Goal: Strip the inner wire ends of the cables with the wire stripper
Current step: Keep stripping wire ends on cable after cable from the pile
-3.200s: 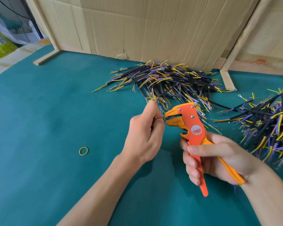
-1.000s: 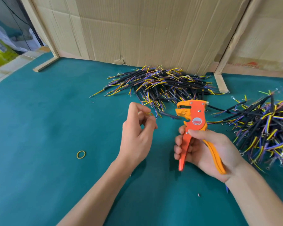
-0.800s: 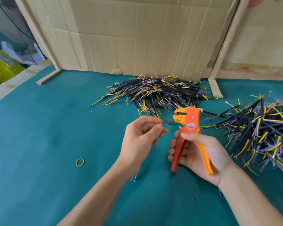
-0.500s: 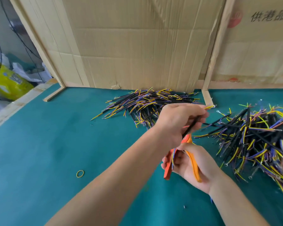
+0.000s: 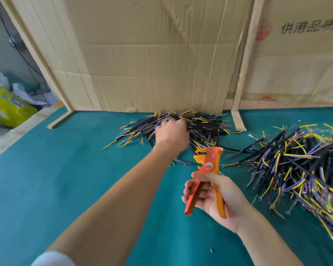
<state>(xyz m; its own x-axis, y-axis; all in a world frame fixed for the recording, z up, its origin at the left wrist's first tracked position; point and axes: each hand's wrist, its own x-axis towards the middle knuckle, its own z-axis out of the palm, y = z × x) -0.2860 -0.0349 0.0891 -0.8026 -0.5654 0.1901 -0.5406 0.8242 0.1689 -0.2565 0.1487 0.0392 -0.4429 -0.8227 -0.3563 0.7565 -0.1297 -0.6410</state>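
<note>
Orange wire stripper [image 5: 208,166] in right hand's [image 5: 217,196] fingers; left hand's [image 5: 171,133] grip on cable pile [image 5: 204,123] unclear.

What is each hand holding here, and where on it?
Right hand holds the wire stripper by its handles. Left hand is on the far cable pile; any grip there is hidden.

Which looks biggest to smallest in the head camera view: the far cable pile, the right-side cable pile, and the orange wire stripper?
1. Right-side cable pile, though it's nearer the camera and cut off by the frame.
2. Far cable pile, partly covered by the left hand.
3. Wire stripper, in the right hand.
</note>
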